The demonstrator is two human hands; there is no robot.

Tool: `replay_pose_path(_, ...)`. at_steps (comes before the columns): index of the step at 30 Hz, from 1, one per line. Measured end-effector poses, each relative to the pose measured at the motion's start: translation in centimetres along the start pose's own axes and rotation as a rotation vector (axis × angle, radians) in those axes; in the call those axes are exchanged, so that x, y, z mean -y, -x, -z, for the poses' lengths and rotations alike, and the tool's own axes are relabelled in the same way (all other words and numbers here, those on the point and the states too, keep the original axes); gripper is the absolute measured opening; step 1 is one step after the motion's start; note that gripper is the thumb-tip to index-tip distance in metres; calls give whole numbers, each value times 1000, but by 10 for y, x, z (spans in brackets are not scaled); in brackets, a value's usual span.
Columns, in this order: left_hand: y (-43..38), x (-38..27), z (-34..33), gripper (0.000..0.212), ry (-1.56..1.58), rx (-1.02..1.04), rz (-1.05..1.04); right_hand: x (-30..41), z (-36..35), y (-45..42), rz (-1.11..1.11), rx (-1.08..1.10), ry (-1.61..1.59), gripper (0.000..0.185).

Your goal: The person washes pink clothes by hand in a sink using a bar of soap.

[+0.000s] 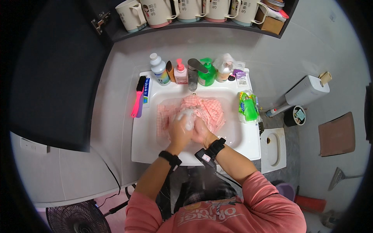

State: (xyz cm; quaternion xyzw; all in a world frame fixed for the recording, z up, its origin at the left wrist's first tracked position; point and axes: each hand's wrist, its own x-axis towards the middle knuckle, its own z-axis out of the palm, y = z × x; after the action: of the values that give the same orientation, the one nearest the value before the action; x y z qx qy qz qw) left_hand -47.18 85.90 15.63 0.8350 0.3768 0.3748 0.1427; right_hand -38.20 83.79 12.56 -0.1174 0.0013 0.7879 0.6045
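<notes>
A pink-and-white checked garment (205, 109) lies soaked in the water of the white washbasin (140, 145). Over its near part my left hand (180, 129) and my right hand (201, 130) are pressed together, bunching a fold of the cloth between them. White suds (188, 118) cover the back of the left hand's fingers. Most fingertips are hidden by the hands and foam. Both wrists wear black straps, and a small black device hangs at the right wrist. The left part of the garment spreads flat under the water.
A dark faucet (193, 75) rises behind the basin between a pink pump bottle (181, 74) and a green pump bottle (207, 74). A pink-handled brush (137, 99) lies on the left rim; a green soap bar (250, 109) rests on packaging at right. Mugs (158, 13) stand above.
</notes>
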Motion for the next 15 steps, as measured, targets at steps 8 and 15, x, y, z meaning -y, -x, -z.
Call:
replay_pose_path(8,-9,32,-6,25,98,-112,335,1,-24,5,66,-71,13,41)
replay_pose_path(15,-11,-7,6,27,-173,190,-63,4,-1,6,57,-18,69,37)
